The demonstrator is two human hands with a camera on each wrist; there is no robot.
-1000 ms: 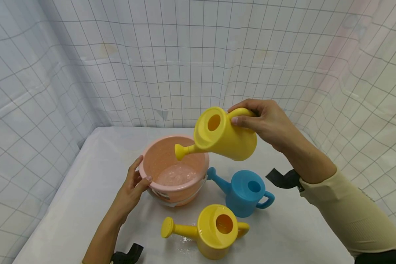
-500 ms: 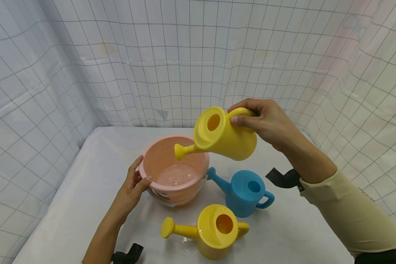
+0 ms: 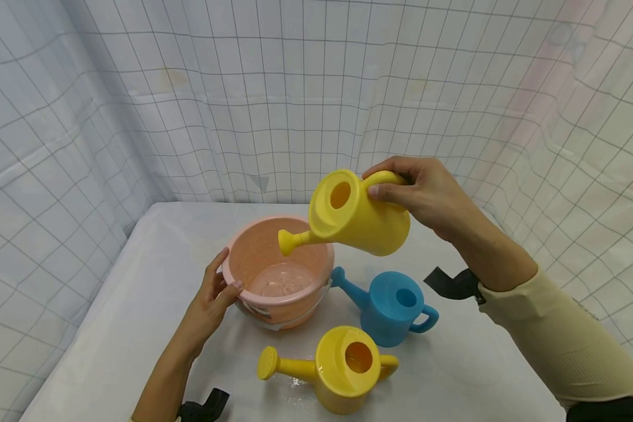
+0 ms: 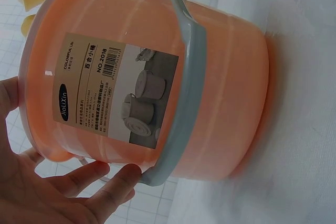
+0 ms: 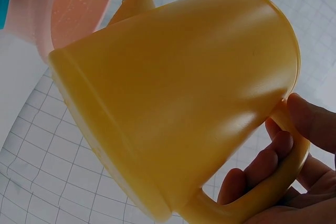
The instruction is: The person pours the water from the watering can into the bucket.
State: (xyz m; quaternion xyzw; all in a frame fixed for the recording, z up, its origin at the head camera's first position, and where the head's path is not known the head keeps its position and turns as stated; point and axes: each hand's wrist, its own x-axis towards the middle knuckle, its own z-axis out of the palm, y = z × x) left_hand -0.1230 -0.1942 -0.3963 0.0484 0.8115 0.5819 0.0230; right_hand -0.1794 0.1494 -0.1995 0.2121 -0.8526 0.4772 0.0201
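Note:
My right hand [image 3: 419, 196] grips the handle of a yellow watering can [image 3: 366, 220], raised and tilted with its spout over a pink bucket [image 3: 290, 302]. In the right wrist view my fingers [image 5: 262, 166] curl around that handle. Rippled water [image 3: 282, 278] lies in the bottom of the bucket. My left hand [image 3: 211, 299] holds the bucket's rim at the left, thumb on the rim. The left wrist view shows its fingers [image 4: 113, 187] against the outer wall, by the grey bail handle [image 4: 191, 93] and a printed label [image 4: 113, 90].
A blue watering can [image 3: 392, 310] stands right of the bucket, its spout close to the bucket's wall. A second yellow watering can [image 3: 343, 369] stands nearer, with wet spots beside it. White cloth [image 3: 137, 328] covers the table; a gridded white curtain [image 3: 306, 105] surrounds it.
The ripples in the bucket's water have shifted. The held watering can has risen very slightly; both hands keep their holds.

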